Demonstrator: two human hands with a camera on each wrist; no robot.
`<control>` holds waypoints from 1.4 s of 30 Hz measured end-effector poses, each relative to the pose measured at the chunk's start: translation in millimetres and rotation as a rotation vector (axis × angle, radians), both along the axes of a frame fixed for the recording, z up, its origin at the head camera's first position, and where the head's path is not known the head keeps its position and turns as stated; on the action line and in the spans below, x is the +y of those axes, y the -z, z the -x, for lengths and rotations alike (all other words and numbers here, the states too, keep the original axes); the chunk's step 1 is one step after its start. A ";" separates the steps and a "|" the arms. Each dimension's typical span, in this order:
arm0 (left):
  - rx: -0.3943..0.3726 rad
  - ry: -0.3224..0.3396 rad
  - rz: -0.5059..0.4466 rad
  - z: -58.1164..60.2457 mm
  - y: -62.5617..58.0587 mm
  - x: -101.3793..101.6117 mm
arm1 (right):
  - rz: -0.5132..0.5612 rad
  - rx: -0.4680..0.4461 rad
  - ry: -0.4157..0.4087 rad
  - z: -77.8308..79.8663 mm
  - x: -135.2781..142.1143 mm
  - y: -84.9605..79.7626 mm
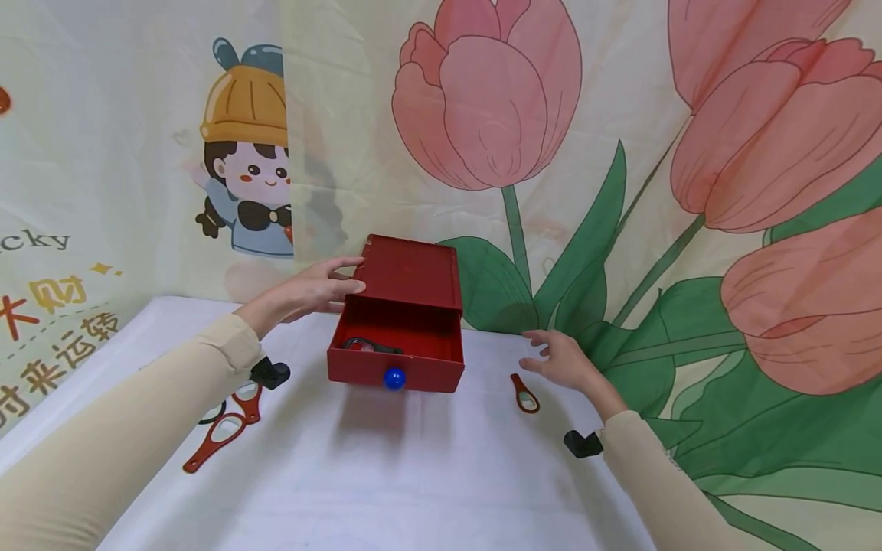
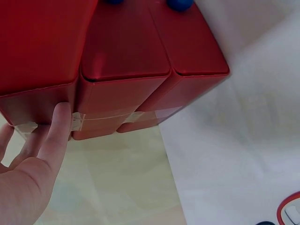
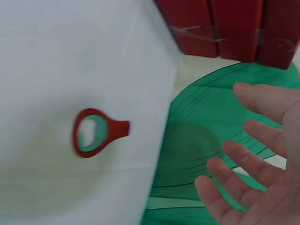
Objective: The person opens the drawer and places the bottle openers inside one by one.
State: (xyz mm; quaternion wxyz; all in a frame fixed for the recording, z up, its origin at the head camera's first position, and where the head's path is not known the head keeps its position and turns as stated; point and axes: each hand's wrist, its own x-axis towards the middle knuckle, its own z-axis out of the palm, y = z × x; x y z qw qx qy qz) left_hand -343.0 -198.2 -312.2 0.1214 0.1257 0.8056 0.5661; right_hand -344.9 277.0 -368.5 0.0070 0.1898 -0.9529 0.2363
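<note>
A small red drawer chest (image 1: 409, 272) with blue knobs stands at the back of the table. Its top drawer (image 1: 430, 348) is pulled out, and a dark bottle opener (image 1: 372, 346) lies inside. My left hand (image 1: 310, 291) is at the chest's left side, its outstretched fingers resting against the red wall, as the left wrist view also shows. My right hand (image 1: 561, 363) hovers with spread fingers, holding nothing. Close by it on the table is a red bottle opener (image 1: 527, 396), teardrop-shaped with a short handle.
Left of the chest, under my left forearm, lie more openers, among them a red one (image 1: 219, 440) and a dark-rimmed one partly hidden. A white cloth (image 1: 413, 490) covers the table. Behind it hangs a curtain (image 1: 358, 153) printed with tulips and a cartoon figure.
</note>
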 end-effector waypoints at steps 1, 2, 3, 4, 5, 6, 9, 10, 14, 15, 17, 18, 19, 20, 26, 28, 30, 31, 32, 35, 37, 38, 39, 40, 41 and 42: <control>0.001 0.000 0.000 0.1 0.1 -0.1 | -0.003 0.002 -0.004 0.5 2.4 4.8; 0.003 0.002 0.001 -0.1 -0.1 -0.3 | -0.005 0.005 -0.010 1.2 4.8 9.5; 0.005 0.001 0.003 -0.2 -0.3 -0.5 | -0.002 0.008 -0.016 1.7 6.8 14.0; 0.006 0.001 0.005 -0.3 -0.4 -0.8 | -0.003 0.014 -0.021 2.4 8.8 18.9; 0.006 0.002 0.005 -0.2 -0.6 -0.9 | -0.003 0.017 -0.026 3.2 10.4 23.7; 0.006 0.003 0.003 -0.1 -0.8 -1.1 | 0.000 0.020 -0.035 3.9 11.9 28.1; -0.001 0.005 -0.005 0.1 -0.9 -1.7 | 0.026 0.006 -0.042 5.5 15.4 41.1; -0.003 0.005 -0.008 0.3 -0.8 -1.7 | 0.029 0.000 -0.042 6.0 16.6 45.5; -0.007 0.005 -0.005 0.3 -0.4 -2.1 | 0.042 -0.035 -0.034 7.1 20.9 61.2; -0.006 0.004 -0.004 0.4 -0.3 -2.0 | 0.039 -0.040 -0.032 7.2 21.8 64.8; -0.006 0.006 -0.005 0.1 0.0 -1.9 | 0.032 -0.051 -0.023 7.0 23.2 71.6; -0.007 0.007 -0.008 0.2 0.3 -1.7 | 0.028 -0.058 -0.017 6.8 23.6 74.7; -0.008 0.008 -0.013 0.4 0.5 -1.4 | 0.031 -0.070 -0.001 6.5 23.8 77.8; -0.009 0.009 -0.016 0.4 0.9 -1.3 | 0.027 -0.079 0.011 6.4 24.0 80.5; -0.006 0.013 -0.021 1.3 2.3 0.0 | 0.012 -0.127 0.079 5.6 23.8 91.1; -0.005 0.012 -0.023 1.7 2.2 0.6 | 0.011 -0.135 0.090 5.3 23.2 92.7; -0.004 0.011 -0.025 1.8 2.0 0.9 | 0.010 -0.143 0.097 5.2 22.0 93.6; -0.002 0.012 -0.023 1.7 2.0 0.8 | 0.008 -0.148 0.100 5.3 21.1 93.9; 0.000 0.012 -0.024 1.6 1.9 0.7 | 0.001 -0.150 0.102 5.7 20.2 94.3; 0.000 0.010 -0.026 2.0 1.8 0.8 | -0.031 -0.145 0.111 8.6 17.1 96.1; 0.000 0.008 -0.024 2.1 1.8 0.7 | -0.056 -0.139 0.124 10.9 15.0 98.2; -0.001 0.007 -0.025 2.1 1.9 0.7 | -0.069 -0.129 0.123 12.0 14.4 99.3; -0.002 0.005 -0.023 2.1 2.0 0.5 | -0.076 -0.125 0.129 12.8 13.5 100.2; -0.004 0.007 -0.025 1.9 2.1 0.3 | -0.079 -0.124 0.133 13.3 12.7 101.0; -0.006 0.007 -0.025 1.9 2.3 0.3 | -0.080 -0.125 0.137 13.3 11.9 101.5; -0.008 0.007 -0.026 2.0 2.5 0.2 | -0.077 -0.126 0.139 13.1 11.0 101.7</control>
